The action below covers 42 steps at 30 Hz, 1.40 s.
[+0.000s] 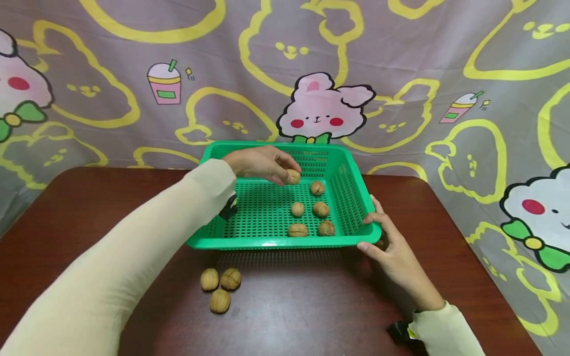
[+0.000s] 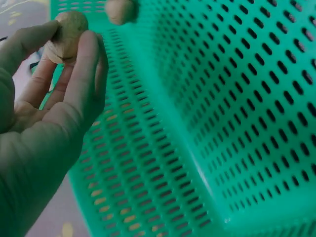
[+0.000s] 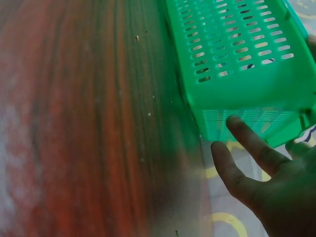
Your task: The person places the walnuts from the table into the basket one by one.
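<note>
My left hand (image 1: 266, 165) reaches into the green plastic basket (image 1: 267, 242) and pinches a walnut (image 1: 292, 177) between thumb and fingertips, over the far part of the basket floor. In the left wrist view the same walnut (image 2: 69, 34) sits at the fingertips, with another walnut (image 2: 120, 11) lying beyond. Several walnuts rest in the right half of the basket, among them a pale small one (image 1: 297, 209). My right hand (image 1: 396, 257) grips the basket's near right corner, thumb at the front rim and a finger over the side rim. Its lower fingers (image 3: 252, 143) spread beside the basket wall.
Three walnuts (image 1: 220, 301) lie grouped on the dark wooden table (image 1: 303, 306), in front of the basket and left of its middle. A patterned cloth (image 1: 249, 64) with cartoon rabbits hangs behind the table and along its right side.
</note>
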Each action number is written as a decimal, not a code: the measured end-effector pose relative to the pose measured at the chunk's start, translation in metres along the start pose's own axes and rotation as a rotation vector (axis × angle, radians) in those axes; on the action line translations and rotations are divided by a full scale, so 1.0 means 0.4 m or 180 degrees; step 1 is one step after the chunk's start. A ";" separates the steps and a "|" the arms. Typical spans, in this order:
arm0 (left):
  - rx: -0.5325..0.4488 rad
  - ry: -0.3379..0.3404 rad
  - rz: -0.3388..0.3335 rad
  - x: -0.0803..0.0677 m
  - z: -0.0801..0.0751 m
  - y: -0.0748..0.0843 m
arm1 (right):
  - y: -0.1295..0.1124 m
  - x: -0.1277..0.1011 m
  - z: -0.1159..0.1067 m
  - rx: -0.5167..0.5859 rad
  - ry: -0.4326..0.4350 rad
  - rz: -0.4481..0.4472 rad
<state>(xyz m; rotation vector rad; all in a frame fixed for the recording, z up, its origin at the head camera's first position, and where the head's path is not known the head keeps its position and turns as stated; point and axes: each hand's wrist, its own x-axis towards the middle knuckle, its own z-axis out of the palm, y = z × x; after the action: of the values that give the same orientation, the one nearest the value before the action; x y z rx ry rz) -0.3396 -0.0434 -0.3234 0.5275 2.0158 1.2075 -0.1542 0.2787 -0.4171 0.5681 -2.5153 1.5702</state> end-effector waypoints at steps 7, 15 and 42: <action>0.0430 0.0116 -0.0216 0.055 0.024 -0.014 | -0.004 0.002 0.009 0.0013 -0.0001 -0.0013; 0.0617 0.0228 -0.0330 0.080 0.042 -0.035 | -0.005 0.001 0.013 0.0075 -0.0003 -0.0060; 0.0784 0.0344 -0.0002 -0.055 0.017 0.046 | 0.004 0.003 -0.002 0.0007 -0.0005 0.0014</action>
<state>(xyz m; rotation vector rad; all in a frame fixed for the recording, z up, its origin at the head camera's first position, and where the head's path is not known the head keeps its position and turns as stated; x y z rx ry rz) -0.3204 -0.0451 -0.3013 0.5906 2.2729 1.0115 -0.1559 0.2798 -0.4178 0.5646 -2.5181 1.5749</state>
